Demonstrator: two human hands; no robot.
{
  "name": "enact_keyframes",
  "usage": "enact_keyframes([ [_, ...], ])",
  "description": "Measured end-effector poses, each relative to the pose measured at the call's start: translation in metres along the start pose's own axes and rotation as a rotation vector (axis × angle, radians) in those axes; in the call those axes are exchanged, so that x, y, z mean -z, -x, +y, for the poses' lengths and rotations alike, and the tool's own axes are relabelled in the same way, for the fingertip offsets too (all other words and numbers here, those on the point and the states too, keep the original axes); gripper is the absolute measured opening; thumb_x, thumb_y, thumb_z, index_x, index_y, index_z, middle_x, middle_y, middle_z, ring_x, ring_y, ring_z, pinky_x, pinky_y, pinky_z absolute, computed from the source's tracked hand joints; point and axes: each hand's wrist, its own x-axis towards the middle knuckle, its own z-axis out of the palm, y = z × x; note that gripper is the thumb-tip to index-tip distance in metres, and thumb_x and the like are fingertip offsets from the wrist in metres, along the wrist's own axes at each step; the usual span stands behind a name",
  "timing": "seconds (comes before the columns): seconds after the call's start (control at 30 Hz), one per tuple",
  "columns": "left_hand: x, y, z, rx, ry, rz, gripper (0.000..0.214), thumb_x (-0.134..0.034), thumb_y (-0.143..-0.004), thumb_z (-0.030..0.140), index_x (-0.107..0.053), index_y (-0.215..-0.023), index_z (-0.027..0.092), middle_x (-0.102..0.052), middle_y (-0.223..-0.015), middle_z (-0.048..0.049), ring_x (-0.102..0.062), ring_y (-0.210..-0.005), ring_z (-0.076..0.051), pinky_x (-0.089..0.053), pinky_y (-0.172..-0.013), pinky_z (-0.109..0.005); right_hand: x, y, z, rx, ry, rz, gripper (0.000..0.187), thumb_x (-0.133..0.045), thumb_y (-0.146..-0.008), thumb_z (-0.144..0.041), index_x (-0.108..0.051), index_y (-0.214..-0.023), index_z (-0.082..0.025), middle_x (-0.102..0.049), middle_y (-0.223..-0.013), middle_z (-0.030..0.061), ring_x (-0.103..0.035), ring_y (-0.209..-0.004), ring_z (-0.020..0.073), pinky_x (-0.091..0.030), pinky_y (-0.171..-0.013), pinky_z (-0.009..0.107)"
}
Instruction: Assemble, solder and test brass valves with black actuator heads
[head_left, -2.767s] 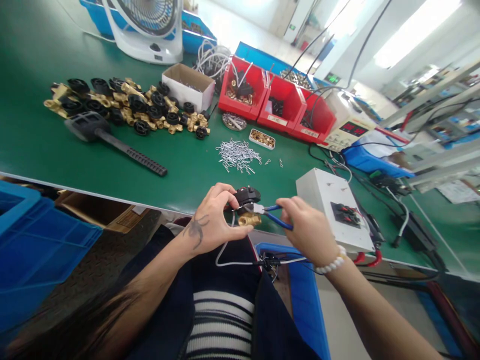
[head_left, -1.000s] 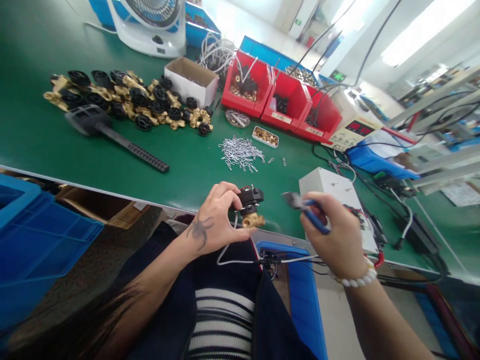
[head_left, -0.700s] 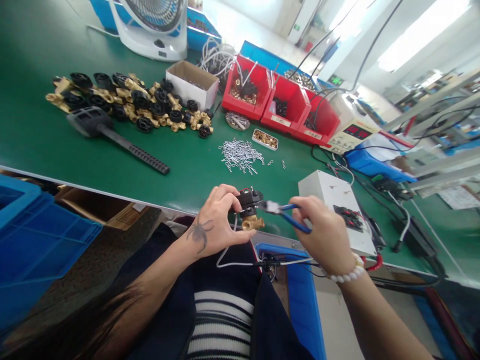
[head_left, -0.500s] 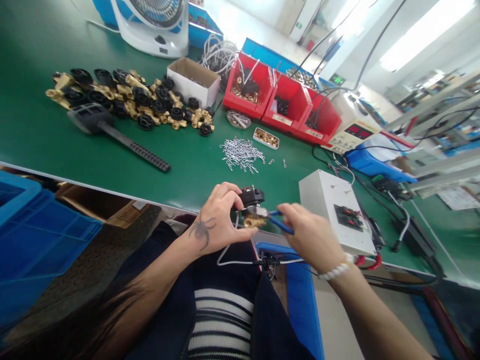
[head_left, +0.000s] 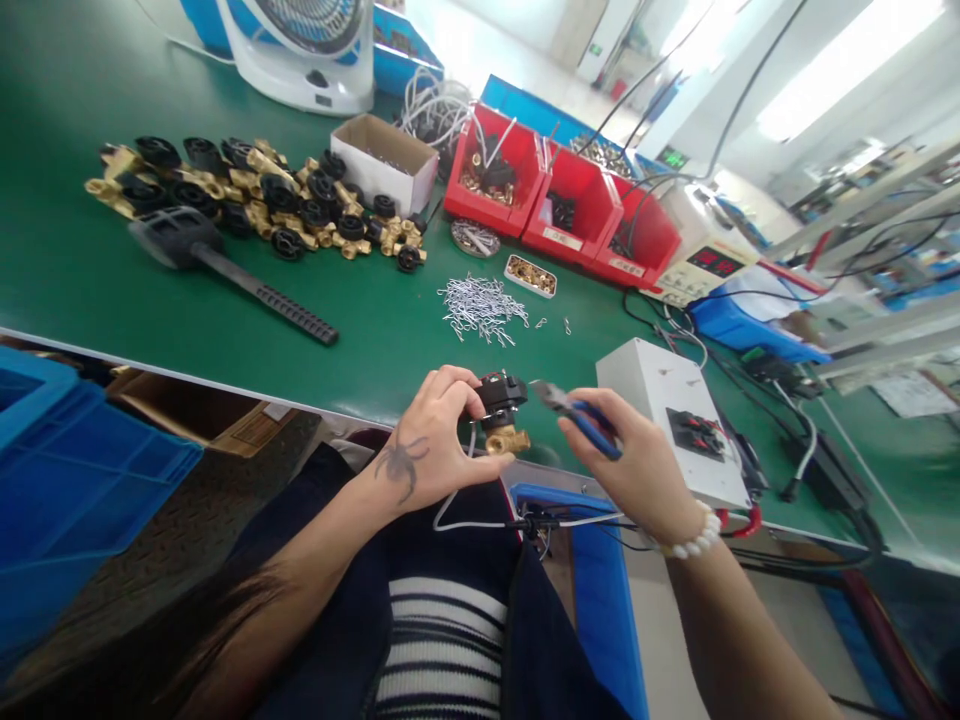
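Note:
Near the table's front edge, my left hand is closed round a brass valve with a black round top. A pale cable runs down from the valve. To its right, my right hand grips blue-handled pliers, whose metal jaws point left and sit apart from the valve. Beyond both hands lies a loose pile of silver hairpin-shaped clips, with a few single clips to its right.
Many brass-and-black valves are heaped at the back left, behind a black mallet-like tool. Red bins and a small tray of brass parts stand at the back. A grey box with switches is at right.
The pliers have come away from the valve, moving to the right and slightly up with my right hand. My left hand keeps the valve in nearly the same place.

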Motion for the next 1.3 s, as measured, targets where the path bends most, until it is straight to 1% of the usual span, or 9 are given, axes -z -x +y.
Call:
enact_keyframes([
  [0.1,-0.002,0.002,0.000,-0.002,0.003,0.024,0.037,-0.082,-0.066,0.021,-0.052,-0.088,0.020,-0.056,-0.113,-0.0106,-0.055,-0.110,-0.027,-0.055,-0.092,-0.048,0.001,-0.002,-0.004,0.082,-0.263,-0.135,0.049,-0.063,-0.089,-0.037,-0.053,-0.134,-0.019,-0.068,-0.096,0.0064,-0.065,-0.079,0.0189,-0.054,-0.067,0.030],
  [0.2,-0.004,0.004,0.001,-0.037,-0.009,0.055,0.038,-0.081,-0.065,0.019,-0.054,-0.091,0.020,-0.057,-0.114,-0.0118,-0.056,-0.112,-0.028,-0.054,-0.093,-0.048,-0.007,-0.006,-0.003,0.145,-0.301,-0.305,0.053,-0.062,-0.090,-0.037,-0.052,-0.140,-0.021,-0.069,-0.098,0.0077,-0.067,-0.084,0.0209,-0.057,-0.071,0.032],
  [0.37,-0.005,0.005,0.002,-0.056,0.001,0.063,0.032,-0.078,-0.069,0.019,-0.054,-0.089,0.020,-0.059,-0.113,-0.0121,-0.058,-0.113,-0.027,-0.054,-0.092,-0.046,-0.020,-0.013,0.007,0.195,-0.418,-0.314,0.041,-0.058,-0.093,-0.033,-0.057,-0.133,-0.022,-0.068,-0.120,0.0098,-0.067,-0.105,0.0227,-0.056,-0.091,0.037],
  [0.53,-0.003,0.004,0.002,-0.050,0.010,0.040,0.032,-0.080,-0.068,0.020,-0.055,-0.088,0.020,-0.060,-0.114,-0.0124,-0.058,-0.112,-0.027,-0.053,-0.092,-0.047,-0.019,-0.014,0.006,0.218,-0.415,-0.300,0.036,-0.060,-0.092,-0.035,-0.061,-0.125,-0.020,-0.070,-0.112,0.0097,-0.068,-0.094,0.0210,-0.057,-0.080,0.034],
  [0.63,-0.002,0.004,0.003,-0.012,0.044,0.030,0.032,-0.081,-0.068,0.020,-0.056,-0.088,0.019,-0.060,-0.115,-0.0124,-0.057,-0.113,-0.027,-0.054,-0.090,-0.046,-0.012,-0.009,0.002,0.148,-0.341,-0.171,0.033,-0.061,-0.091,-0.034,-0.062,-0.121,-0.021,-0.071,-0.101,0.0065,-0.067,-0.080,0.0181,-0.056,-0.069,0.030],
  [0.8,-0.001,0.002,0.002,0.028,0.070,0.027,0.035,-0.082,-0.066,0.020,-0.055,-0.088,0.019,-0.059,-0.117,-0.0124,-0.056,-0.113,-0.027,-0.054,-0.089,-0.048,-0.008,0.004,0.006,0.012,-0.025,0.389,0.015,-0.054,-0.088,-0.020,-0.062,-0.101,-0.021,-0.065,-0.084,0.0023,-0.059,-0.065,0.0149,-0.050,-0.062,0.028],
  [0.97,0.000,0.001,0.002,0.040,0.066,0.028,0.037,-0.083,-0.064,0.018,-0.054,-0.087,0.020,-0.059,-0.115,-0.0105,-0.058,-0.111,-0.027,-0.054,-0.089,-0.048,-0.007,0.007,0.009,0.085,0.225,0.139,0.020,-0.047,-0.085,-0.013,-0.064,-0.094,-0.020,-0.063,-0.075,0.0034,-0.058,-0.062,0.0167,-0.046,-0.058,0.029],
  [1.13,0.002,0.000,0.001,0.049,0.071,0.008,0.036,-0.083,-0.064,0.019,-0.054,-0.086,0.019,-0.059,-0.115,-0.0108,-0.057,-0.112,-0.027,-0.054,-0.089,-0.049,-0.007,0.009,0.008,-0.004,0.141,0.626,0.012,-0.054,-0.087,-0.020,-0.059,-0.098,-0.022,-0.064,-0.081,0.0025,-0.058,-0.063,0.0164,-0.046,-0.060,0.029],
  [1.3,0.001,-0.001,0.001,0.043,0.072,0.016,0.036,-0.083,-0.064,0.019,-0.054,-0.086,0.019,-0.059,-0.115,-0.0121,-0.057,-0.112,-0.028,-0.054,-0.089,-0.051,-0.010,0.006,0.008,0.130,0.319,0.113,0.022,-0.045,-0.083,-0.010,-0.062,-0.092,-0.020,-0.061,-0.072,0.0026,-0.057,-0.058,0.0169,-0.041,-0.054,0.028],
])
